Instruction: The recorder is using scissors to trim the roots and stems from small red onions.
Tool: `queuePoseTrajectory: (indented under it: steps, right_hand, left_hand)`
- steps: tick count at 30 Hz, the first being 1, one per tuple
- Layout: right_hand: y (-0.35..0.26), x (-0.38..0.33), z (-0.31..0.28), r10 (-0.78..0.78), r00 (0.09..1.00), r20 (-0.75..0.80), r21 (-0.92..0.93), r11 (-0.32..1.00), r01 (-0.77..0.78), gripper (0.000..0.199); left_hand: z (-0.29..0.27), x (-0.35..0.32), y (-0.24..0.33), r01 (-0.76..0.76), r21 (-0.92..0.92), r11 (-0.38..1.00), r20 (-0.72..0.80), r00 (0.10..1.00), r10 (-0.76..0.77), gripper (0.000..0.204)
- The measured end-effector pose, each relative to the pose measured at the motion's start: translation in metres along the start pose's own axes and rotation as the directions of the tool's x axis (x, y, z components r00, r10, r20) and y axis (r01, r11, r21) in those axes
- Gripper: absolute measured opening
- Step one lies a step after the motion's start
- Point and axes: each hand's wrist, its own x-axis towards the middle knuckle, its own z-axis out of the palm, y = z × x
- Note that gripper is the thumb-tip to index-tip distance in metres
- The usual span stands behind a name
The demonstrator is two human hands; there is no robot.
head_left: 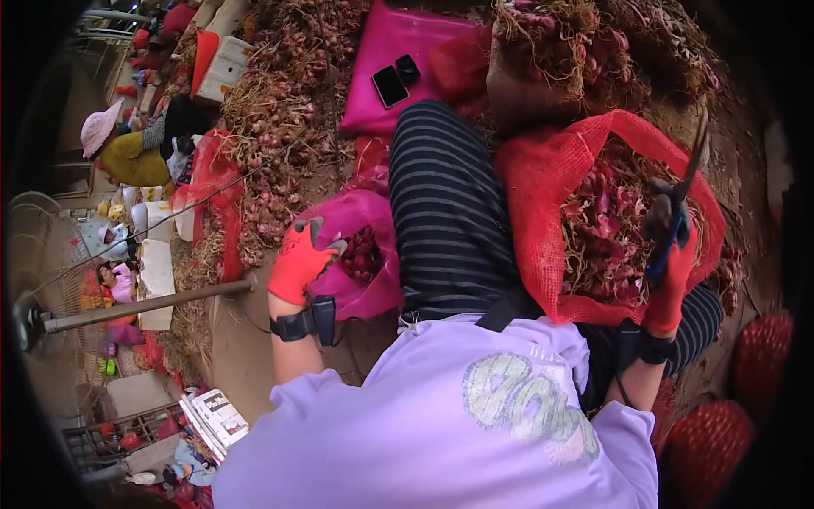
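Fingers (pixel 337 248) parted: left hand (pixel 297 261), by smooth plastic bag (pixel 346 210) | fingers gripping blue-handled tool (pixel 696 154): right hand (pixel 675 278), over coarse mesh sack (pixel 536 212)

Gloved in red, your right hand (pixel 676 280) grips a blue-handled tool (pixel 697 157), dark blade upward, over a red mesh sack (pixel 536 204) of dry trimmings (pixel 598 229). Your left hand (pixel 302 261), fingers parted, is at the rim of a pink bag (pixel 381 293) containing reddish bulbs (pixel 362 254); a phone (pixel 390 86) lies on magenta plastic (pixel 424 34) beyond your striped trousers (pixel 449 204).
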Motion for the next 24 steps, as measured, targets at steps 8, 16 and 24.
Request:
queuePoseTrajectory:
  steps: [8,16,24]
  right_hand:
    - [0.011,-0.012,0.015,-0.003,1.0,0.008,0.168,0.986,0.002,0.052]
    - [0.003,-0.021,0.018,0.057,0.997,-0.053,0.187,0.981,-0.046,0.034]
    - [0.005,-0.028,0.003,0.104,0.987,-0.119,0.115,0.989,-0.09,0.036]
  left_hand:
    - [0.077,0.009,0.095,0.139,-0.956,0.258,0.264,0.788,0.556,0.034]
    - [0.152,0.027,0.143,0.571,-0.813,0.113,0.483,0.554,0.678,0.049]
    - [0.09,0.04,0.078,0.348,-0.91,0.225,0.413,0.726,0.549,0.045]
